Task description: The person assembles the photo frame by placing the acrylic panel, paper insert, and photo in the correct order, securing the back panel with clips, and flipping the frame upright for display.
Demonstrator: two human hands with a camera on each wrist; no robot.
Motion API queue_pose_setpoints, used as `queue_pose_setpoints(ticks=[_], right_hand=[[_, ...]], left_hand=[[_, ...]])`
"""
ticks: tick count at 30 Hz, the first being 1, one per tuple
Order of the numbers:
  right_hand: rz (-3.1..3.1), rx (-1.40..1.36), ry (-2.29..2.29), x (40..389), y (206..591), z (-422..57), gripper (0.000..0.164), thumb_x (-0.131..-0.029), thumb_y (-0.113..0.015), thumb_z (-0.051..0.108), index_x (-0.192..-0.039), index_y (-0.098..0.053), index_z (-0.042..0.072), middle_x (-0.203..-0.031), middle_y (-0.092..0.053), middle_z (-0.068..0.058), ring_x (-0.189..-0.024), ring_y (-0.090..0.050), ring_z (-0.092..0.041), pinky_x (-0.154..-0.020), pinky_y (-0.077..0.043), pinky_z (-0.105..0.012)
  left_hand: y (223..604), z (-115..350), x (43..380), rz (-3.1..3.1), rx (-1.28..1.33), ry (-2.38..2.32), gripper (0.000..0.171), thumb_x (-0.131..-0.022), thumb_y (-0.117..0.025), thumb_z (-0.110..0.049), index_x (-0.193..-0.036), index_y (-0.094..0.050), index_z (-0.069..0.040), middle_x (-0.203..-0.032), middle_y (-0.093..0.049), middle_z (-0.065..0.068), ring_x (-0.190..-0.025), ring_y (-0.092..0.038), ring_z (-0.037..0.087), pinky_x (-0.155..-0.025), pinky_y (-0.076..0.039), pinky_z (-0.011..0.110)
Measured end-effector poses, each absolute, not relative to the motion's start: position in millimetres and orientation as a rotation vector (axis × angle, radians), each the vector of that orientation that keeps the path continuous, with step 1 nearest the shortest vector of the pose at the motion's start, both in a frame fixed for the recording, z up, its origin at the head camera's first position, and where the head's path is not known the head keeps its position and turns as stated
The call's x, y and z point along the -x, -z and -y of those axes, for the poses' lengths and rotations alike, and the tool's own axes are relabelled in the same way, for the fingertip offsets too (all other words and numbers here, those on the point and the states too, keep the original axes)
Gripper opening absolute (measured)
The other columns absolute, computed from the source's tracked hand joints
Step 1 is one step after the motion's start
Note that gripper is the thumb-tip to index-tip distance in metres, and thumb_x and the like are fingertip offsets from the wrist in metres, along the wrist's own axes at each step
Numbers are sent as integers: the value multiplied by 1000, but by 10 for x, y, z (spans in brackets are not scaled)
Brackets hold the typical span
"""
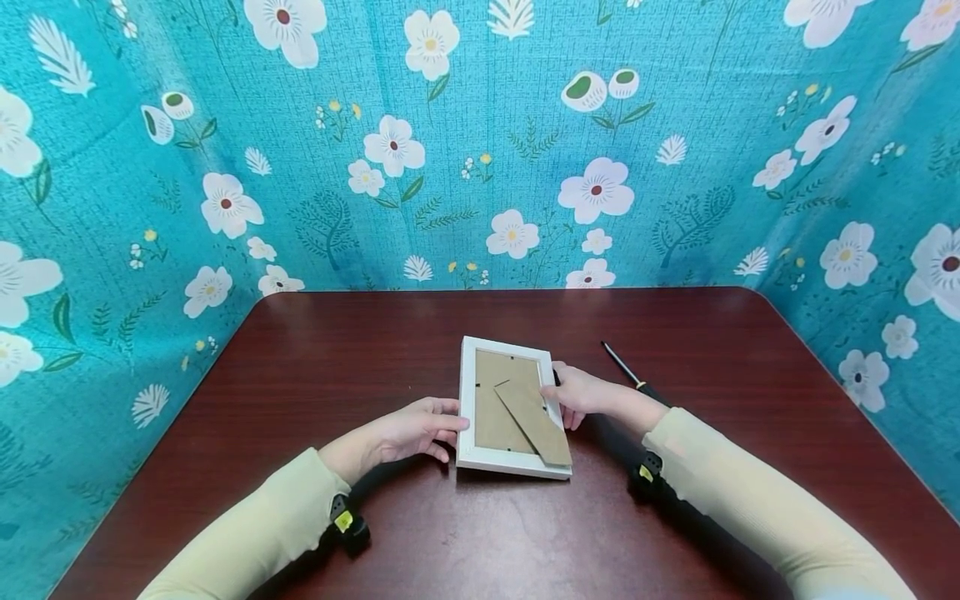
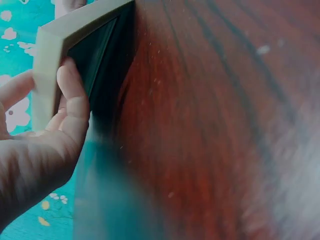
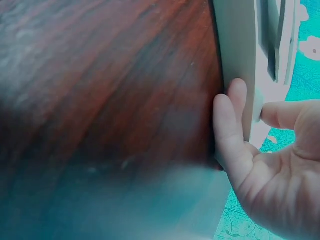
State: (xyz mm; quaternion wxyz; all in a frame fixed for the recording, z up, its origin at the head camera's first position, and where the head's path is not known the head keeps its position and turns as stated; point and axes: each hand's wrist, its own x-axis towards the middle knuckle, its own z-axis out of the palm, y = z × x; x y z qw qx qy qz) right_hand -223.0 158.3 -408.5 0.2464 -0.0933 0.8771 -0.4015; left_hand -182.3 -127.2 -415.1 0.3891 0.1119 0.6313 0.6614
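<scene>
A white picture frame (image 1: 468, 400), its brown backing board (image 1: 491, 425) facing up, is held between my two hands over the table. A folded-out brown stand flap (image 1: 534, 412) lies slantwise across the back. My left hand (image 1: 416, 429) grips the left edge, thumb on top; in the left wrist view its fingers (image 2: 75, 95) curl under the frame's rim. On the opposite edge, my right hand (image 1: 581, 392) pinches the frame, and the right wrist view shows its fingers (image 3: 230, 125) against the side. In the left wrist view the frame is tilted, its front side partly visible.
A screwdriver (image 1: 626, 367) with a dark handle lies right of the frame, its handle partly hidden by the right forearm. The dark red wooden table (image 1: 337, 350) is surrounded by a teal flowered curtain (image 1: 465, 167).
</scene>
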Motion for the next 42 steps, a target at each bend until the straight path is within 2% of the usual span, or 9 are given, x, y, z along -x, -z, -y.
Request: queue_pose_setpoints(ticks=[10, 19, 23, 27, 31, 36, 39, 42], right_hand=[[-2433, 349, 1062, 2251, 4117, -1629, 58, -101, -49, 14, -144, -19, -11, -64, -63, -12, -47, -62, -22, -46, -52, -36], [-2493, 426, 976, 2293, 4092, -1658, 65, -101, -51, 22, -146, -18, -11, -65, -62, -8, -51, -63, -23, -47, -51, -34], [-2579, 413, 904, 2312, 4039, -1662, 65, -100, -53, 24, -147, -22, -8, -79, -63, -8, -58, -62, -21, -49, -50, -34], [-2738, 457, 793, 2337, 3948, -1664, 60, -98, -57, 23, -145, -31, -4, -104, -62, -16, -81, -62, -25, -69, -52, -39], [-2854, 564, 781, 2360, 3847, -1652, 61, -95, -63, 21, -144, -35, -2, -123, -54, -21, -106, -58, -33, -85, -50, -46], [-2908, 693, 787, 2362, 3671, -1619, 67, -91, -68, 19, -146, -33, 2, -133, -45, -22, -120, -52, -35, -86, -50, -48], [-2931, 760, 747, 2358, 3564, -1592, 73, -89, -71, 19, -149, -31, 6, -138, -41, -19, -123, -50, -33, -86, -50, -48], [-2958, 836, 689, 2355, 3469, -1573, 78, -88, -73, 19, -151, -28, 9, -143, -37, -18, -123, -49, -34, -84, -51, -48]], left_hand=[[4170, 1257, 1803, -1487, -343, -1757, 28, -99, -47, -7, -124, -48, 5, -96, -67, 6, -82, -63, 16, -70, -52, 31], [4104, 1224, 1826, -1481, -371, -1815, 34, -98, -47, -9, -129, -44, 7, -100, -67, 7, -88, -64, 17, -70, -52, 32], [4051, 1222, 1847, -1480, -382, -1838, 39, -100, -47, -10, -133, -40, 9, -105, -67, 8, -93, -66, 18, -75, -53, 35], [3989, 1216, 1869, -1485, -386, -1849, 44, -100, -46, -10, -137, -36, 10, -109, -65, 9, -96, -66, 19, -79, -53, 37], [3911, 1199, 1881, -1483, -394, -1850, 46, -99, -47, -11, -139, -33, 9, -111, -64, 9, -97, -66, 20, -80, -53, 38], [3829, 1173, 1887, -1476, -413, -1853, 44, -99, -47, -12, -136, -33, 7, -106, -62, 9, -95, -66, 19, -81, -53, 39], [3803, 1154, 1887, -1462, -413, -1860, 45, -98, -48, -11, -136, -33, 6, -104, -61, 9, -94, -66, 19, -82, -53, 40], [3783, 1136, 1880, -1448, -429, -1859, 49, -98, -51, -13, -138, -32, 7, -110, -61, 11, -97, -66, 21, -83, -53, 41]])
